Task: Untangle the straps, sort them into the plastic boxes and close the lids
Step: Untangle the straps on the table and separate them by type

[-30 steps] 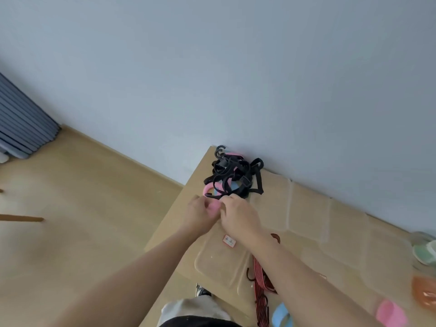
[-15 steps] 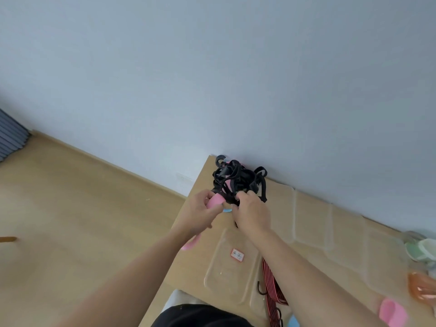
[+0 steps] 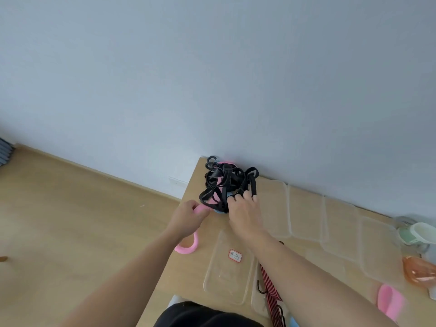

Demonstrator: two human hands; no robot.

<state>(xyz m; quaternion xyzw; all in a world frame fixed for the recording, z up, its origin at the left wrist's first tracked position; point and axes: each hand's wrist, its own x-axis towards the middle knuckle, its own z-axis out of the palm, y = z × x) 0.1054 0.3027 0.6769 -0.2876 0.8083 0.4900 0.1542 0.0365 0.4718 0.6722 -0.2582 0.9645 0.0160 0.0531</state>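
Note:
A tangle of black straps (image 3: 226, 182) with hooks lies at the table's far left corner against the wall, with pink and light blue bits showing through it. My left hand (image 3: 188, 217) grips a pink strap (image 3: 187, 246) that loops down below my wrist. My right hand (image 3: 244, 212) reaches into the tangle with its fingers spread on the black straps. A clear lid with a red-edged label (image 3: 227, 267) lies on the table near me. A red-and-black striped strap with hooks (image 3: 270, 289) lies under my right forearm.
Several clear plastic boxes (image 3: 306, 215) stand in a row along the wall. At the right edge are a green and white container (image 3: 416, 232), an orange one (image 3: 420, 272) and a pink object (image 3: 390, 303). Wooden floor (image 3: 70, 220) lies left of the table edge.
My left hand has pulled the pink strap leftward out of the tangle, so its loop now hangs lower. My right hand has gone from pinching to spread fingers on the black straps.

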